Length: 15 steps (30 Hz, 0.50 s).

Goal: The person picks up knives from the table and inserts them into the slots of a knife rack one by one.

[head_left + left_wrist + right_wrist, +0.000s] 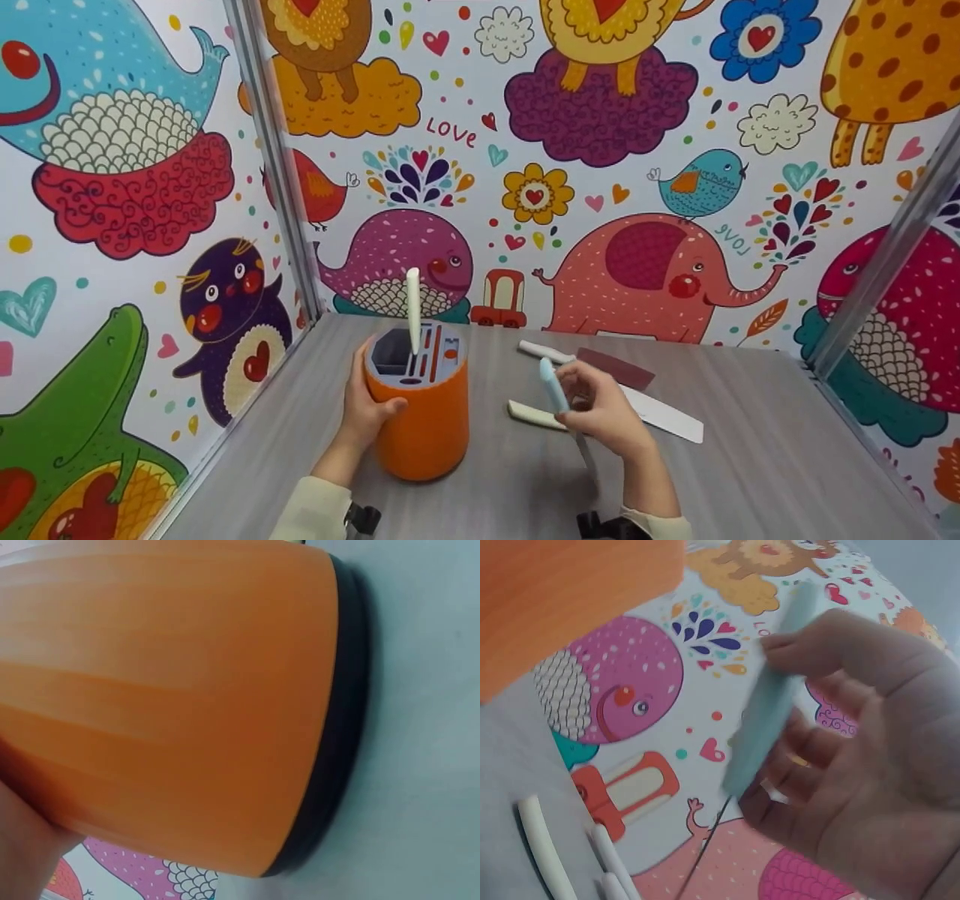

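a knife (pixel 553 386) with a light blue handle is in the right hand (pixel 604 409), which pinches it between thumb and curled fingers, to the right of an orange knife block (pixel 424 427) and apart from it. its blade (pixel 586 457) slants downward, blurred; whether the tip touches the table (pixel 757 450), i cannot tell. the left hand (pixel 367 409) grasps the block's side, thumb on the near face, the other fingers mostly hidden. the block stands upright on a black base (pixel 351 690); from its grey slotted top (pixel 452 341) a white upright handle (pixel 414 307) sticks up.

near the right hand, on the table, lie a cream handle (pixel 534 415), a white handle (pixel 546 351), a dark red blade (pixel 615 366) and a broad pale blade (pixel 675 421); the hand hides where some of them join. the arms have pale sleeves (pixel 311 510) and black wrist devices (pixel 363 519). behind rises a white wall (pixel 487 82) printed with a purple whale (pixel 409 251) and a coral elephant (pixel 585 277); metal posts (pixel 277 180) stand at its sides.
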Available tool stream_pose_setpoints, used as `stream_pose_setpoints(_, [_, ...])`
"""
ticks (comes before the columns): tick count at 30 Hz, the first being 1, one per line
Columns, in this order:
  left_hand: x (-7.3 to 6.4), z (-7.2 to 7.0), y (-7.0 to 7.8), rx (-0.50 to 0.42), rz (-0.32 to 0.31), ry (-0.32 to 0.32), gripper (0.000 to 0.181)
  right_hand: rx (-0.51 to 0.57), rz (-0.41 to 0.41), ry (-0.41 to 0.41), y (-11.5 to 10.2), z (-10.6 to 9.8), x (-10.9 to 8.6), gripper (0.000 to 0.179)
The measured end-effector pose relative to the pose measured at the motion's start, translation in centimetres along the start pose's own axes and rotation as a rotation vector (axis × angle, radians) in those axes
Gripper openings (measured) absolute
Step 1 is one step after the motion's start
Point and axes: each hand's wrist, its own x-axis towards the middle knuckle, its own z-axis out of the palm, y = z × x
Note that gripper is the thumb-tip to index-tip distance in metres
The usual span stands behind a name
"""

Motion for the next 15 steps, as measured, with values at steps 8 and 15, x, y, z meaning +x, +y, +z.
stream_pose_setpoints(8, [-0.23,0.05,0.16,0.005,-0.002,0.006,0.113,0.181,-0.006,0.164,0.13,0.42,0.1,0.039])
stream_pose_setpoints(15, [-0.3,0.17,0.12,0.02,-0.017,0.006,0.113,0.242,-0.037,0.204,0.02,0.64,0.33,0.04])
